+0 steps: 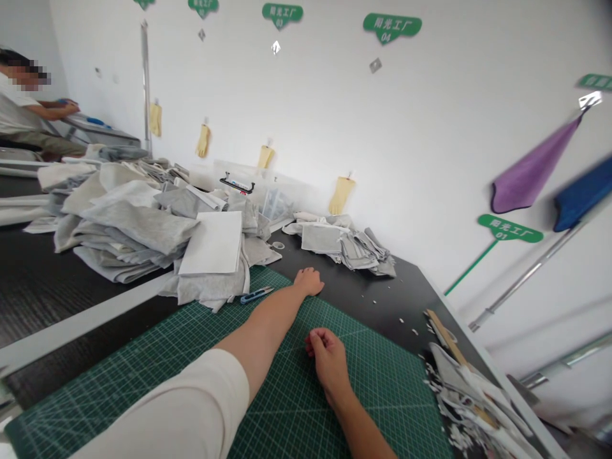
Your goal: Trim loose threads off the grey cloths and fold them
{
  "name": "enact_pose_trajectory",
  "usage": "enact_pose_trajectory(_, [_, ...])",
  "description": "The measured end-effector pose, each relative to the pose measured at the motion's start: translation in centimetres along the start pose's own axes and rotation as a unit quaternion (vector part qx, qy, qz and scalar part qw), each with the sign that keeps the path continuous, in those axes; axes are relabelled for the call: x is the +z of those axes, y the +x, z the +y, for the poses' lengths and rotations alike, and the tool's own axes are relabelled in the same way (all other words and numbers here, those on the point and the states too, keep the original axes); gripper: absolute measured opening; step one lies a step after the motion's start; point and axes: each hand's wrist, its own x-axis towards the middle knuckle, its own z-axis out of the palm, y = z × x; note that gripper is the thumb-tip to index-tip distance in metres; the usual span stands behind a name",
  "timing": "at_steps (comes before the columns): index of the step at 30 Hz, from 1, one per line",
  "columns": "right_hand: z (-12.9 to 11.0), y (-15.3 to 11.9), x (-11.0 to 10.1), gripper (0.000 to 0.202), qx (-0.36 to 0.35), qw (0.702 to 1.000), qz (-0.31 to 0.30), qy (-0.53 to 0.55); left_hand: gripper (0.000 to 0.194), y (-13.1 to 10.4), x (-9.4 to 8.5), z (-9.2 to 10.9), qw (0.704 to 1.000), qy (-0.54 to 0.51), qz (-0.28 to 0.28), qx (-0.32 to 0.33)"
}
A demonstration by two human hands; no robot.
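Note:
My left hand (pixel 309 280) reaches out to the far edge of the green cutting mat (pixel 382 376), back upward. Its fingers curl down and their tips are hidden, so what they hold, if anything, is not visible. Closer to me, my right hand (pixel 329 357) hovers over or rests on the mat with fingers curled in and thumb against them; nothing shows in it. Blue-handled thread snips (pixel 257 295) lie at the mat's far edge, left of my left forearm. Beside them is a heap of grey cloth pieces (pixel 138 223) with a white rectangular piece (pixel 213 242) on top.
A smaller grey cloth pile (pixel 344 242) lies by the wall, near a clear plastic box (pixel 282 197) and a tape roll (pixel 278 245). Cloth scraps and a wooden strip (pixel 447 338) lie at the right edge. Another person (pixel 29 108) sits far left.

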Motion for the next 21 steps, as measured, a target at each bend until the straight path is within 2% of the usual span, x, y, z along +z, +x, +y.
enact_pose_trajectory(10, [0.0, 0.3, 0.0, 0.022, 0.018, 1.0, -0.005, 0.006, 0.051, 2.2, 0.7, -0.6, 1.0, -0.008, -0.003, -0.002])
enact_pose_trajectory(21, [0.1, 0.4, -0.1, 0.021, 0.025, 1.0, -0.012, 0.002, 0.044, 2.8, 0.8, -0.7, 1.0, -0.008, -0.007, -0.001])
